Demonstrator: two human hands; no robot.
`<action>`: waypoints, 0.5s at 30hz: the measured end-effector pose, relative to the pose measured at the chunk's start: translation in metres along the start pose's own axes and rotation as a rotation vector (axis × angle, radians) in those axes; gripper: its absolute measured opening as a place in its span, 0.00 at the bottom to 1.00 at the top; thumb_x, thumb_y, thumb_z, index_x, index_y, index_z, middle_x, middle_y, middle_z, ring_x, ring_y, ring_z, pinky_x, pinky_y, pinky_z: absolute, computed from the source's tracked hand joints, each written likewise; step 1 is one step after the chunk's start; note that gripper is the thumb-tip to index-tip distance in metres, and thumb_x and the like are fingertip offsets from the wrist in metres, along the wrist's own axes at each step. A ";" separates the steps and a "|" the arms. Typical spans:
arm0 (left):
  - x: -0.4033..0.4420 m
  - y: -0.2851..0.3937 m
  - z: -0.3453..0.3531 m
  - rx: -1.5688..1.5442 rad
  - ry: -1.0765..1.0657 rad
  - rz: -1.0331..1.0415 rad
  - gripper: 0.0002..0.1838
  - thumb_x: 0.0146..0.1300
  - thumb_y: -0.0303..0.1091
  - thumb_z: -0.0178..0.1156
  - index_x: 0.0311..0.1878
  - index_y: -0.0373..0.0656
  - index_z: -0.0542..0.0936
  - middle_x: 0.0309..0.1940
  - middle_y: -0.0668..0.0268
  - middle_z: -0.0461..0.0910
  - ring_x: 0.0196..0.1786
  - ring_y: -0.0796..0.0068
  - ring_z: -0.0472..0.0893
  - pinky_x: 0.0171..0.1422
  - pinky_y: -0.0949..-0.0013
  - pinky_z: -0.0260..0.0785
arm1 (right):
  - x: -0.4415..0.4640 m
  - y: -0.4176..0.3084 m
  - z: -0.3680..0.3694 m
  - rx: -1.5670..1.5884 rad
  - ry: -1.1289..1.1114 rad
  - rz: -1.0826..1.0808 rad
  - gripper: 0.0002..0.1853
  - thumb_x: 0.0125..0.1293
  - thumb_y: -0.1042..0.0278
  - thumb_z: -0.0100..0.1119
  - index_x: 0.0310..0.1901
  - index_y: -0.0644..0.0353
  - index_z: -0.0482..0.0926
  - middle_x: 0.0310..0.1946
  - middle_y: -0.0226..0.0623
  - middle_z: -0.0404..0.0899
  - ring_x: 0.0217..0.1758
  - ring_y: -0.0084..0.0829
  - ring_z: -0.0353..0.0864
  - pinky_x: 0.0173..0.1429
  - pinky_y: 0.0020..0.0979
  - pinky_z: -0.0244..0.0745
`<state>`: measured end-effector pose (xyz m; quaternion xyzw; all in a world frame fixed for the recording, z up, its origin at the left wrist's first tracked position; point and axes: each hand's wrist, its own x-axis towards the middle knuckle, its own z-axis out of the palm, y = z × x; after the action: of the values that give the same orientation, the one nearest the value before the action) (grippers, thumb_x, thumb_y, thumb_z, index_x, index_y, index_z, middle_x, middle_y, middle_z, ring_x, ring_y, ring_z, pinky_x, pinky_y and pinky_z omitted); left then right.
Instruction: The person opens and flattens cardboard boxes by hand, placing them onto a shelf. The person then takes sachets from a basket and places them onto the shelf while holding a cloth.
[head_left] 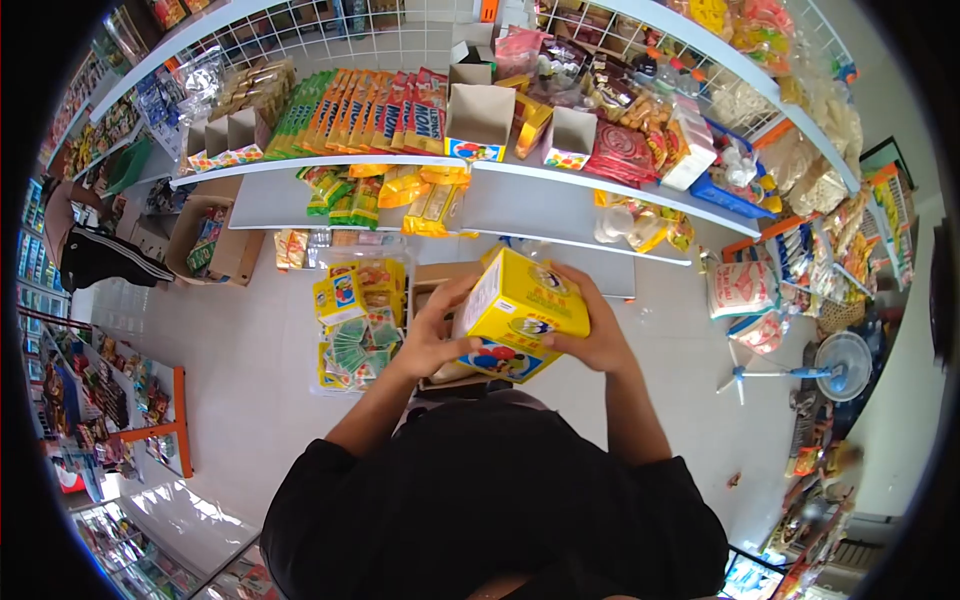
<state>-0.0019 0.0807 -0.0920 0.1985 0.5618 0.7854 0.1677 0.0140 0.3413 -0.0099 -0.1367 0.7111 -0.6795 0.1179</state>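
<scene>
Between my two hands, in front of my chest, is a yellow box (535, 300) with colourful pictures on its lower side; it is tilted. My left hand (440, 325) grips its left side, fingers behind and thumb across the front. On the right side, my right hand (597, 325) holds it with the thumb on the front edge. Below the box, an open cardboard box (424, 290) is partly hidden by my left hand and the yellow box. Left of it lies a clear-wrapped pile of yellow and green packets (355, 335) on the floor.
Ahead, a curved-looking shelf (350, 160) holds snack packets and open boxes, with a lower shelf (535, 207) beneath. A carton (240, 235) stands at left, near a person in dark trousers (110, 258). A fan (840, 367) and a white sack (740, 287) are at right.
</scene>
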 end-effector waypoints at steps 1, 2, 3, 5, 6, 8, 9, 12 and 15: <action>0.002 -0.013 0.010 -0.009 0.009 0.007 0.44 0.58 0.39 0.69 0.74 0.40 0.58 0.66 0.61 0.67 0.72 0.63 0.64 0.74 0.57 0.57 | -0.006 0.013 -0.004 -0.007 0.084 -0.015 0.53 0.45 0.69 0.80 0.72 0.62 0.56 0.67 0.44 0.63 0.70 0.35 0.63 0.73 0.38 0.60; 0.003 -0.026 0.022 -0.262 0.138 -0.045 0.41 0.62 0.47 0.64 0.74 0.41 0.59 0.66 0.59 0.68 0.71 0.61 0.66 0.72 0.54 0.59 | -0.011 0.026 -0.007 -0.013 0.164 -0.030 0.53 0.45 0.69 0.80 0.71 0.63 0.57 0.66 0.44 0.63 0.70 0.35 0.63 0.72 0.37 0.60; 0.006 -0.039 0.029 -0.514 0.269 -0.098 0.40 0.66 0.56 0.59 0.73 0.43 0.60 0.66 0.58 0.69 0.70 0.58 0.67 0.71 0.50 0.62 | -0.015 0.038 -0.010 -0.046 0.199 -0.047 0.53 0.44 0.69 0.80 0.71 0.64 0.58 0.66 0.45 0.63 0.71 0.37 0.62 0.73 0.37 0.59; 0.008 -0.069 0.022 -0.818 0.154 -0.318 0.39 0.67 0.60 0.52 0.72 0.43 0.61 0.65 0.57 0.71 0.67 0.55 0.70 0.69 0.46 0.64 | -0.020 0.063 -0.017 -0.195 0.152 -0.104 0.53 0.44 0.68 0.80 0.70 0.64 0.58 0.66 0.46 0.62 0.71 0.38 0.62 0.73 0.38 0.59; 0.008 -0.071 0.024 -1.114 0.010 -0.533 0.39 0.69 0.65 0.46 0.71 0.44 0.62 0.63 0.55 0.73 0.65 0.53 0.74 0.66 0.43 0.67 | -0.022 0.070 -0.020 -0.343 0.118 -0.173 0.52 0.44 0.68 0.80 0.70 0.65 0.58 0.66 0.47 0.62 0.72 0.38 0.61 0.74 0.38 0.58; 0.004 -0.076 0.043 -0.847 0.261 -0.616 0.35 0.71 0.63 0.45 0.70 0.45 0.64 0.60 0.54 0.76 0.60 0.50 0.78 0.62 0.41 0.71 | -0.018 0.077 -0.034 -0.329 0.037 -0.132 0.52 0.45 0.66 0.79 0.71 0.66 0.58 0.66 0.49 0.61 0.73 0.40 0.60 0.74 0.38 0.57; -0.002 -0.085 0.045 -0.815 0.321 -0.597 0.35 0.71 0.62 0.45 0.70 0.45 0.64 0.60 0.54 0.76 0.60 0.50 0.78 0.61 0.41 0.72 | -0.012 0.073 -0.039 -0.474 -0.022 -0.152 0.52 0.46 0.65 0.79 0.71 0.64 0.58 0.65 0.49 0.62 0.72 0.40 0.62 0.72 0.37 0.60; -0.022 -0.099 0.047 -0.792 0.467 -0.570 0.33 0.73 0.59 0.46 0.70 0.44 0.64 0.59 0.55 0.76 0.59 0.52 0.79 0.60 0.44 0.74 | 0.005 0.067 -0.043 -0.556 -0.169 -0.036 0.51 0.46 0.63 0.79 0.71 0.61 0.60 0.64 0.48 0.64 0.70 0.40 0.65 0.67 0.37 0.67; -0.036 -0.096 0.039 -0.642 0.697 -0.569 0.27 0.73 0.51 0.51 0.64 0.39 0.69 0.52 0.55 0.80 0.52 0.59 0.83 0.53 0.56 0.79 | 0.025 0.058 -0.035 -0.495 -0.277 0.135 0.49 0.45 0.63 0.79 0.70 0.58 0.63 0.62 0.46 0.67 0.66 0.39 0.70 0.61 0.36 0.73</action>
<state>0.0526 0.1251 -0.1767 -0.2941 0.3479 0.8602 0.2293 -0.0232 0.3674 -0.0659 -0.2050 0.8398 -0.4511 0.2218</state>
